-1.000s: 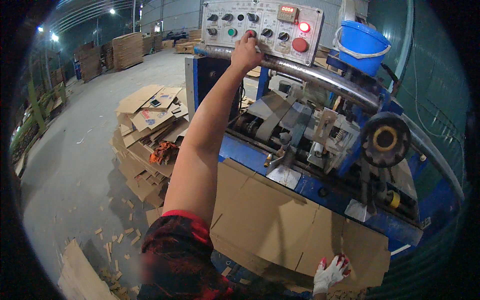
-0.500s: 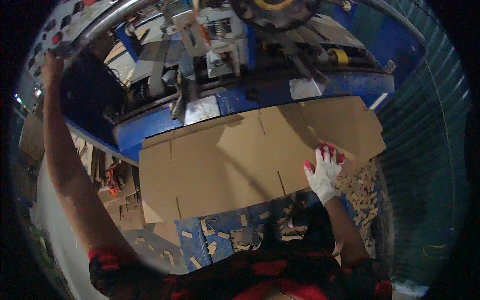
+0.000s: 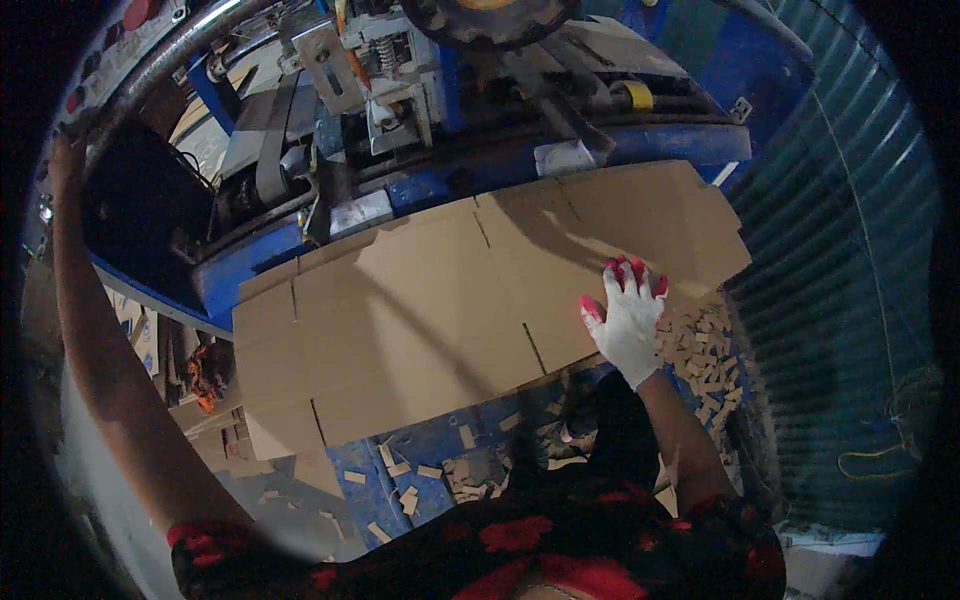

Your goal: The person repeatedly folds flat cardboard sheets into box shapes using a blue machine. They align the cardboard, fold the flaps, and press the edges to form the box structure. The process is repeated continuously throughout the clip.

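My right hand [image 3: 628, 318], in a white glove with red fingertips, lies with its fingers spread on the near right part of a large brown cardboard sheet [image 3: 430, 310]. The sheet has several slots cut into its edges and lies along the front of a blue machine [image 3: 660, 150]. Another cardboard layer shows at its far left edge. At the far upper left, my bare left arm reaches to a panel beside a metal tube [image 3: 165, 70]. My left hand [image 3: 68, 150] is there near a dark knob or button; its fingers are too dark to make out.
A dark wheel [image 3: 490, 18] and a spring mechanism [image 3: 385, 60] sit above the machine bed. Small cardboard offcuts [image 3: 705, 360] are heaped at the right and scattered below the sheet. A corrugated green wall [image 3: 840, 260] rises at the right. Orange material [image 3: 208, 378] lies at the left.
The whole view has shifted, so the machine and sheet appear farther left. My right hand keeps its place on the cardboard, and my left hand stays by the panel.
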The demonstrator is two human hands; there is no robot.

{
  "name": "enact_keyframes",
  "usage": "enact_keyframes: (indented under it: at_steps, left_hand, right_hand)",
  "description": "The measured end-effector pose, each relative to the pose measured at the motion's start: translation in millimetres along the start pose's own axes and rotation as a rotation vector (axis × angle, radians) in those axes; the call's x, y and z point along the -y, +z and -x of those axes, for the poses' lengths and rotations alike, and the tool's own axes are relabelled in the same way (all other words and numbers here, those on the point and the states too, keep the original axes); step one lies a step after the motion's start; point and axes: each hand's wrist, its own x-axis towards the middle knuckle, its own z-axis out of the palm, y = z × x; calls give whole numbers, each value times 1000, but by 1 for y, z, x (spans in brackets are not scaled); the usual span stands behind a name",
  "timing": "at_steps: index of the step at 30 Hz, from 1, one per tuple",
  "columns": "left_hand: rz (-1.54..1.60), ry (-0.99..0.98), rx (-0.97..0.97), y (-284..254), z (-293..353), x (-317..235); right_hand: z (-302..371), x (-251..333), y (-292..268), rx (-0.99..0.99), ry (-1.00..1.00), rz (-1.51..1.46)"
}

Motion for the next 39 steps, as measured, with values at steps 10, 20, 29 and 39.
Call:
enact_keyframes:
  at_steps: [10, 20, 29, 39]
  left_hand:
    - [670, 329, -124, -32, 210, -69]
    - [163, -200, 829, -168, 615, -66]
    - [285, -439, 870, -118, 602, -4]
    - [-156, -303, 526, -197, 567, -30]
  right_hand:
    - [5, -6, 8, -151, -13, -30]
    - [44, -40, -5, -134, -200, -189]
    - [-4, -241, 62, -631, 786, -508]
    - [-6, -274, 66, -181, 846, -1188]
